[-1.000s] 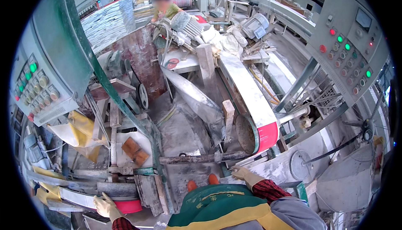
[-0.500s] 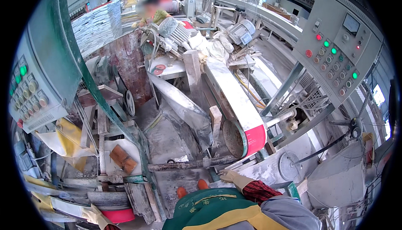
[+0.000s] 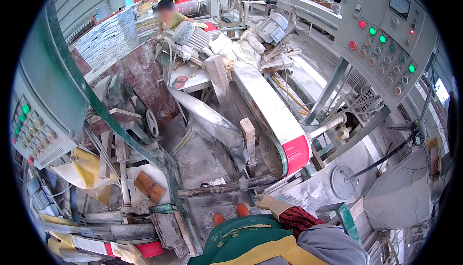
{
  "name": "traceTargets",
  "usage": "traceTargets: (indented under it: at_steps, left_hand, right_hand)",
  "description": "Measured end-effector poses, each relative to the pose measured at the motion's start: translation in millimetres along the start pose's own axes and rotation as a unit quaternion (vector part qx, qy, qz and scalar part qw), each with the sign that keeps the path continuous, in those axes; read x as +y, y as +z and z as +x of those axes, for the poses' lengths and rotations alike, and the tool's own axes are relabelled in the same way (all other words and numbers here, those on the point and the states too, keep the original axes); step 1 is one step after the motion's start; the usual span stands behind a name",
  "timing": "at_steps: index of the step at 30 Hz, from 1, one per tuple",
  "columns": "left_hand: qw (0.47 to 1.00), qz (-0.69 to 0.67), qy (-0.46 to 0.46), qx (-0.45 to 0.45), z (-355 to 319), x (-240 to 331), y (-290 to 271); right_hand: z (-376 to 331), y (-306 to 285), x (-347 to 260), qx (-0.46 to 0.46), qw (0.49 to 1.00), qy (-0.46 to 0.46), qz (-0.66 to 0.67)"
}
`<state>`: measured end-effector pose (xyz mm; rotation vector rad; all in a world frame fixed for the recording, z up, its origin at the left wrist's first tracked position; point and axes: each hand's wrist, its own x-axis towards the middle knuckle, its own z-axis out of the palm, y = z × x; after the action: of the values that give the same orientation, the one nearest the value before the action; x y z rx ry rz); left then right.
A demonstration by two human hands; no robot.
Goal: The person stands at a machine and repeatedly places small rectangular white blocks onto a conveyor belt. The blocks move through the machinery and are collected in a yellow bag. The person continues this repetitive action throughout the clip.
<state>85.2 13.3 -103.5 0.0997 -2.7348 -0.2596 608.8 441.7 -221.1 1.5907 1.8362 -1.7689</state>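
My right hand (image 3: 271, 204), in a cream glove, hangs low in front of the body with its fingers stretched out to the left and nothing in it. Just beyond it is the rounded near end of a long sanding belt, white on top (image 3: 270, 103) with a red band (image 3: 295, 153). At the lower left, my left hand (image 3: 128, 254), gloved too, lies over or beside a second white-and-red belt (image 3: 153, 248). Its fingers look extended; whether they touch that belt I cannot tell.
Grey control panels stand right (image 3: 386, 38) and left (image 3: 46, 125). A dusty wooden bar (image 3: 226, 188) crosses ahead of my orange shoes (image 3: 242, 210). A fan (image 3: 417, 134) is at right. Beyond two motors (image 3: 272, 26), another person (image 3: 169, 18) leans over the machine.
The whole view has shifted slightly, so the near machinery sits further right. My left hand shows a little more. The far person's head and arm are now more visible; my right hand keeps its pose.
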Motion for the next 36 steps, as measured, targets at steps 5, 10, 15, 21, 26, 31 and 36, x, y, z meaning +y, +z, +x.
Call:
traceTargets:
  at_steps: [5, 10, 15, 21, 26, 31, 36]
  left_hand:
    - [0.998, 0.023, 0.06, 0.0, -56, 39, -35]
    - [0.981, -0.09, -0.043, -0.167, -115, 120, -110]
    - [0.811, -0.519, 0.066, -0.263, -161, 157, -67]
    - [0.704, -0.49, 0.37, -0.357, -205, 299, -154]
    - [0.62, -0.452, 0.511, -0.388, -197, 329, -173]
    - [0.763, -0.37, 0.444, -0.29, -105, 252, -112]
    - [0.965, -0.07, 0.195, -0.16, -8, 79, -56]
  right_hand:
    - [16, 6, 23, 0.014, 1.0, -0.013, -0.004]
    - [-10, 1, -12, -0.003, 0.996, -0.008, 0.086]
    - [13, 24, -64, -0.13, 0.929, -0.106, 0.331]
    - [-112, 47, -272, -0.183, 0.919, -0.113, 0.33]
    - [-55, 48, -250, 0.008, 0.854, -0.399, 0.335]
    - [-64, -41, -207, 0.23, 0.828, -0.297, 0.416]
    - [-45, -131, -142, 0.415, 0.695, -0.308, 0.5]
